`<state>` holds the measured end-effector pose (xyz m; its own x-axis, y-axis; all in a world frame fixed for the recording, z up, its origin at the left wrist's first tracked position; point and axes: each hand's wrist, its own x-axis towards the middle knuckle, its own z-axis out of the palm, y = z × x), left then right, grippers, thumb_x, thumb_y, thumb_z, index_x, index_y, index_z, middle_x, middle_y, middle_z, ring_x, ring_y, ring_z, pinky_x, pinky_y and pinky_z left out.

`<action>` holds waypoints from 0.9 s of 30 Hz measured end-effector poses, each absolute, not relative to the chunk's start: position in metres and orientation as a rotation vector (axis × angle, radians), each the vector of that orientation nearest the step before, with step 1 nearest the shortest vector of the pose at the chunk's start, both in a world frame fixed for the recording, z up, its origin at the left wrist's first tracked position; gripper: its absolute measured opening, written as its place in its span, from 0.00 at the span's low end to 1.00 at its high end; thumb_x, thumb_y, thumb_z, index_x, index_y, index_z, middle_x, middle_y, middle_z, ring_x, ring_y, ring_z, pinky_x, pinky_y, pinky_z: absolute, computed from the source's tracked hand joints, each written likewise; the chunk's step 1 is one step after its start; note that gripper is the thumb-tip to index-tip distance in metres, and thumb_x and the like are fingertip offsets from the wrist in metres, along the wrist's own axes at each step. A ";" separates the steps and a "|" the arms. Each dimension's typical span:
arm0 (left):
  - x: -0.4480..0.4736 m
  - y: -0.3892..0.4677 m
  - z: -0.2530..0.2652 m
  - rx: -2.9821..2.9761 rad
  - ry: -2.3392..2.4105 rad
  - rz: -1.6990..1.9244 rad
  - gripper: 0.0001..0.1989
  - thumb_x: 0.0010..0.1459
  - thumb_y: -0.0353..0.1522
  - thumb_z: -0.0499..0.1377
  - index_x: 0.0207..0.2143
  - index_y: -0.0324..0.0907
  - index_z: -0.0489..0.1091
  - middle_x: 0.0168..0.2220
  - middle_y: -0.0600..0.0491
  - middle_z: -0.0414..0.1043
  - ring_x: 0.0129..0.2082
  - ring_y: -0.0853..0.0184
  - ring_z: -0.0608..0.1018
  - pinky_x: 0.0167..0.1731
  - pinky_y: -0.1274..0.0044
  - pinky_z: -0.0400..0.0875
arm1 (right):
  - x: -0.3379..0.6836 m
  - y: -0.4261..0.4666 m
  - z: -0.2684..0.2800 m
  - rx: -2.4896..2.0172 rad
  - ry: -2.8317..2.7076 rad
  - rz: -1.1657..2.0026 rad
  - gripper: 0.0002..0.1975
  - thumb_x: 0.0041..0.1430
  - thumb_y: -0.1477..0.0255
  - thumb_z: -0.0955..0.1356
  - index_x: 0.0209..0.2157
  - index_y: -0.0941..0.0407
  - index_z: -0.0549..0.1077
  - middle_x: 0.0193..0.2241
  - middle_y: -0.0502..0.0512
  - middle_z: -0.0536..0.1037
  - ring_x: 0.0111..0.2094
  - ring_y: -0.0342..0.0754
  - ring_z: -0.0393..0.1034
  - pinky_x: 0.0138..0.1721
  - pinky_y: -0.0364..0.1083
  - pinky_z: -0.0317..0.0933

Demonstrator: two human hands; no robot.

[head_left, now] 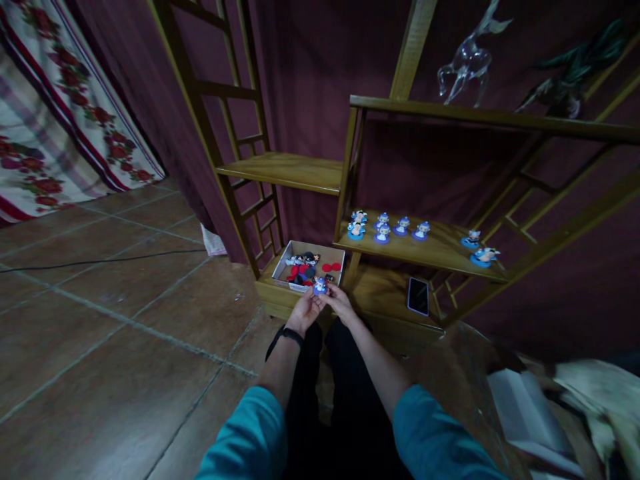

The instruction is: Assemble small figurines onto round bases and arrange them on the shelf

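Observation:
Both of my hands meet in front of the low shelf unit, holding one small purple-and-white figurine (pixel 320 286) on a purple base. My left hand (pixel 306 311) grips it from the left side, and my right hand (pixel 339 302) has its fingers on the right side. Just behind them sits a shallow cardboard box (pixel 283 267) with red discs, dark discs and several small figurines inside. Similar purple figurines (pixel 382 233) stand on the shelf to the right, beside blue-based figurines (pixel 356 230) at its left end and more blue-based ones (pixel 484 257) at its right end.
A phone or tablet (pixel 418 296) lies on the bottom shelf (pixel 376 291). Above, a clear glass deer (pixel 467 63) and a dark green figure (pixel 565 77) stand on the top shelf. A cable (pixel 110 261) crosses the tiled floor. A white box (pixel 533 417) lies at right.

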<state>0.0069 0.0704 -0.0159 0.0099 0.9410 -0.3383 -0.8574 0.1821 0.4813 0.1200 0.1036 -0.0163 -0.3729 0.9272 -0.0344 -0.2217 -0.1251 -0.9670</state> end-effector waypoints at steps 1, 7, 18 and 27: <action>0.007 0.071 -0.017 0.160 0.673 1.399 0.16 0.60 0.36 0.51 0.41 0.33 0.69 0.31 0.45 0.75 0.30 0.68 0.77 0.35 0.77 0.71 | 0.119 0.103 -0.016 -0.887 -1.239 1.650 0.27 0.36 0.67 0.74 0.42 0.54 0.72 0.37 0.51 0.77 0.41 0.50 0.71 0.49 0.51 0.61; 0.009 0.072 -0.018 0.169 0.688 1.353 0.19 0.59 0.42 0.50 0.37 0.34 0.70 0.28 0.47 0.75 0.28 0.69 0.77 0.34 0.78 0.71 | 0.120 0.104 -0.016 -0.890 -1.279 1.672 0.27 0.36 0.69 0.74 0.44 0.53 0.71 0.34 0.50 0.77 0.39 0.49 0.71 0.47 0.50 0.62; 0.008 0.071 -0.015 0.175 0.658 1.268 0.21 0.58 0.44 0.50 0.39 0.34 0.69 0.31 0.46 0.76 0.31 0.67 0.77 0.35 0.76 0.71 | 0.123 0.107 -0.019 -0.949 -1.358 1.585 0.25 0.36 0.66 0.74 0.41 0.51 0.71 0.32 0.47 0.77 0.35 0.47 0.71 0.43 0.47 0.63; 0.008 0.071 -0.015 0.160 0.664 1.282 0.18 0.59 0.40 0.52 0.38 0.33 0.70 0.32 0.44 0.76 0.31 0.66 0.77 0.34 0.75 0.71 | 0.125 0.103 -0.010 -0.968 -1.327 1.587 0.23 0.37 0.65 0.74 0.38 0.53 0.71 0.28 0.46 0.75 0.31 0.44 0.69 0.39 0.44 0.63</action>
<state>0.0076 0.0707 -0.0153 0.1291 0.9208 -0.3681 -0.8319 0.3026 0.4652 0.1249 0.1026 -0.0102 -0.3568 0.9329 -0.0477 -0.1181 -0.0957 -0.9884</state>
